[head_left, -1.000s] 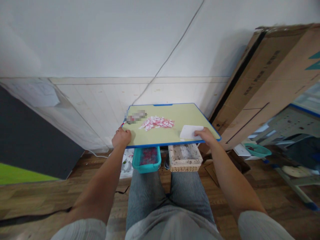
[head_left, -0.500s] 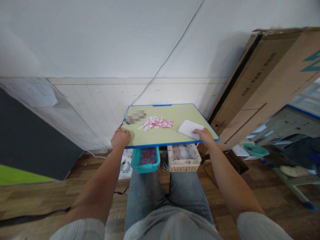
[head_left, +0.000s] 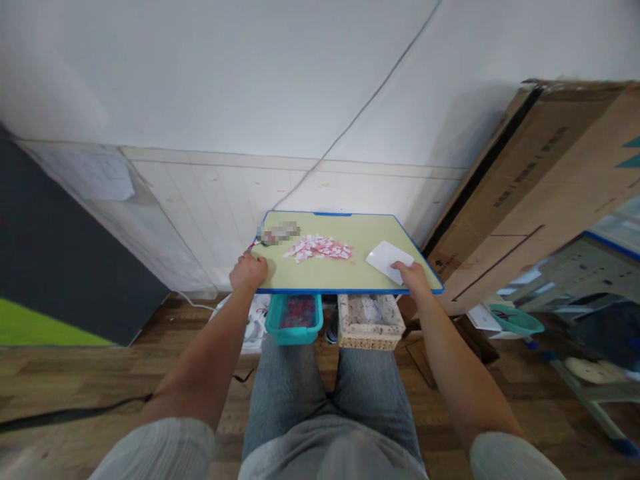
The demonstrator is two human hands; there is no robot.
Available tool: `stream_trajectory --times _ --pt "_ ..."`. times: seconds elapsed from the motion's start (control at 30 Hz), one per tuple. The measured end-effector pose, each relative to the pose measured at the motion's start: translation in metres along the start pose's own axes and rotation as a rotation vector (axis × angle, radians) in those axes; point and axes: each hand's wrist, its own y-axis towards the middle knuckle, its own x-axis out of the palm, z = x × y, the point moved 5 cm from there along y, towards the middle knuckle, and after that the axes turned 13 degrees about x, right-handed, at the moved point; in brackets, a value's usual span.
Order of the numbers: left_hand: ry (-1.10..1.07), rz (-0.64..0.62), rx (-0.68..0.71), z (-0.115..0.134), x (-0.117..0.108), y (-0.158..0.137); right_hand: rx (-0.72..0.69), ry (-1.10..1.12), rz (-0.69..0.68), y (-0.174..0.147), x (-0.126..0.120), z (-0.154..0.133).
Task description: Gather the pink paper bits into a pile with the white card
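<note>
My left hand (head_left: 249,270) is closed over the left edge of a small pale-yellow table (head_left: 350,279) with a blue rim. My right hand (head_left: 411,276) pinches the near right corner of a flat white card (head_left: 387,257) with rounded corners, which looks stiff and slightly shiny. The card lies low over the right part of the tabletop; I cannot tell whether it touches it. To its left, apart from both hands, spreads a loose pile of small white and pink pieces (head_left: 320,248), too small to name. A pixelated object (head_left: 279,233) lies at the table's far left corner.
Below the table's front edge sit a teal basin (head_left: 294,338) with dark red contents and a speckled cream basket (head_left: 373,342). Large cardboard boxes (head_left: 520,193) lean at the right. A grey cable (head_left: 360,112) runs down the white wall. Another green basin (head_left: 517,320) stands far right.
The whole view has shifted slightly, so the table appears a little farther right. The card's upper face looks shinier now. Both hands keep their places at the table, and the pile looks unchanged.
</note>
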Motion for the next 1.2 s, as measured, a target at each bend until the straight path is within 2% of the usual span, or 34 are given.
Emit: stream_trajectory --times 0.33,0.53,0.8,0.93,1.07,1.2 --pt "-0.040 -0.002 -0.021 0.002 -0.004 -0.006 -0.132 -0.119 0.071 -0.008 -0.003 -0.009" --pt "-0.043 -0.018 -0.009 0.002 -0.004 -0.007 -0.187 -0.136 0.065 -0.012 0.000 -0.007" --pt "-0.083 0.001 0.055 -0.002 -0.013 -0.016 -0.270 -0.150 0.041 -0.035 0.000 -0.005" --pt "-0.094 0.123 0.126 -0.003 -0.014 -0.006 -0.306 -0.220 0.021 -0.038 0.002 -0.005" --pt "-0.133 0.233 0.171 0.001 -0.018 0.007 -0.273 -0.269 0.042 -0.032 0.008 -0.008" --pt "-0.173 0.297 0.354 0.030 -0.022 0.024 -0.306 -0.233 0.008 -0.026 0.023 -0.036"
